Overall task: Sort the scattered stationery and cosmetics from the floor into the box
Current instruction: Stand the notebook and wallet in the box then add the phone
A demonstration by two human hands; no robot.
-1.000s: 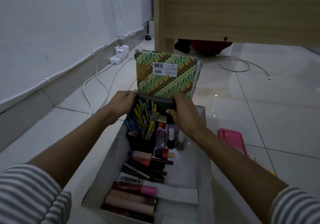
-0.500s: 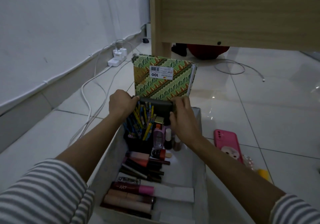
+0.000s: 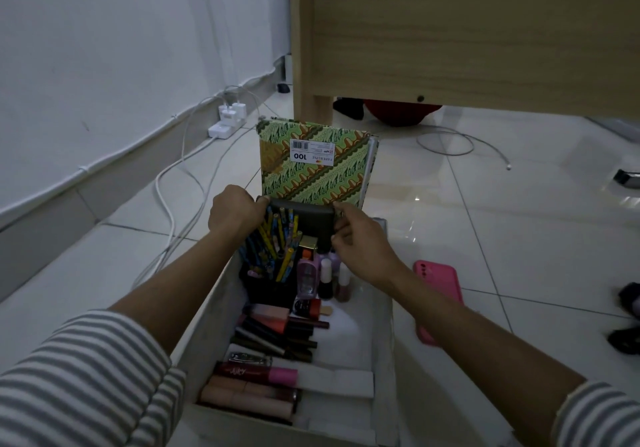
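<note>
A white box [image 3: 382, 311] lies on the tiled floor in front of me. At its far end stands a green batik-patterned notebook [image 3: 315, 166], upright. In front of the notebook I hold a dark flat pouch [image 3: 304, 219], my left hand [image 3: 235, 209] gripping its left end and my right hand [image 3: 360, 242] its right end. Below it a black holder full of pencils and pens [image 3: 272, 252] stands in the box, beside small nail polish bottles [image 3: 327, 278]. Lipsticks and lip glosses [image 3: 256, 381] lie in rows nearer to me.
A pink phone [image 3: 440, 294] lies on the floor right of the box. White cables [image 3: 173, 187] run along the left wall to a power strip with chargers [image 3: 227, 122]. A wooden furniture panel [image 3: 467, 31] stands behind. Dark items [image 3: 627, 322] lie at the far right.
Both hands stay on the dark pouch at the box's far end; the right hand has shifted slightly along its right edge. The view has drifted a little.
</note>
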